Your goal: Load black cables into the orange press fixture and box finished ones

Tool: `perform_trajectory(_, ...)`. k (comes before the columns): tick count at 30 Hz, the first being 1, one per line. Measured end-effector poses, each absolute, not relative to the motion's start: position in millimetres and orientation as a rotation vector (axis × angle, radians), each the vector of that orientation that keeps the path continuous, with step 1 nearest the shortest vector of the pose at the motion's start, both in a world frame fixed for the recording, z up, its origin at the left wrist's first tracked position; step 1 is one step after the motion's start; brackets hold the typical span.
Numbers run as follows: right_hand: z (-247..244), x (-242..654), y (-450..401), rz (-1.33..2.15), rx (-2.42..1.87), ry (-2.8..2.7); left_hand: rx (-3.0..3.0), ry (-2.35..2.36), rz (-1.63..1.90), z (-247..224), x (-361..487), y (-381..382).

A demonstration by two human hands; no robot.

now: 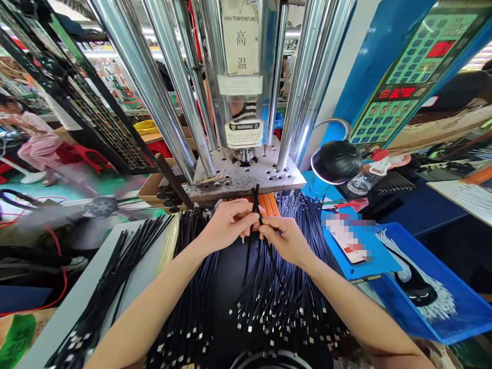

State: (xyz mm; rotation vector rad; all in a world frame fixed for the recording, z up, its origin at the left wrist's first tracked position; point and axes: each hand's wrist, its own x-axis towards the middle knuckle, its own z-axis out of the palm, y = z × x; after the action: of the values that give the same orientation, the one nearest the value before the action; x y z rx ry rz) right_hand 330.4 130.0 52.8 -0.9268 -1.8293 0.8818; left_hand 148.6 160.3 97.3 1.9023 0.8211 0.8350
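Just in front of the machine's metal plate (249, 177), my left hand (234, 223) pinches black cords (255, 197) whose upper ends cross and stick up above the fingers. My right hand (284, 238) is closed on the same cords, close beside the left fingertips. Their lower parts hang down over the dark work surface (228, 292). Many black cords with small pale square tips (269, 302) lie beneath and to the right of my hands. Another bundle (192, 287) lies under my left forearm. Orange blocks (271, 205) show behind my hands.
Metal columns (303, 77) rise from the plate. More black cords (115, 271) lie on a grey board at left, near a fan (103, 206). At right are a lit lamp (336, 161), a bottle (361, 179), a blue bin (457, 328) with white cords, and a control panel (407, 87).
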Motion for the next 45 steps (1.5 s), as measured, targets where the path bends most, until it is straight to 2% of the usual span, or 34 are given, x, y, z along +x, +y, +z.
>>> perform_trajectory(6,43,325,121,0.675,-1.029,-1.849,1.908,0.748,0.858,110,166,167)
perform_trajectory(11,13,336,114,0.648,-1.157,-2.037,2.036,0.744,1.251,125,178,179)
perform_trajectory(16,2,358,166,0.485,-1.325,-1.974,2.444,0.651,1.515,136,192,184)
perform_trajectory(19,5,366,205,0.451,-1.387,-1.891,2.487,0.727,1.522,114,195,185)
perform_trajectory(22,9,368,228,0.548,-1.413,-1.910,2.484,0.962,1.239,72,191,188)
perform_trajectory(26,14,370,234,0.608,-1.389,-1.995,2.810,0.876,0.480,26,182,190)
perform_trajectory(28,15,372,233,0.614,-1.374,-2.021,2.924,0.848,0.313,17,181,186)
perform_trajectory(33,7,377,239,0.724,-1.369,-2.011,3.036,0.951,0.160,11,185,174)
perform_trajectory(37,-2,372,251,0.670,-1.440,-1.985,2.943,1.007,0.031,13,186,177)
perform_trajectory(42,-6,367,250,0.451,-1.627,-1.841,2.716,1.224,-0.055,20,196,222)
perform_trajectory(45,-14,372,238,0.572,-1.576,-1.844,2.602,1.350,0.039,22,208,264)
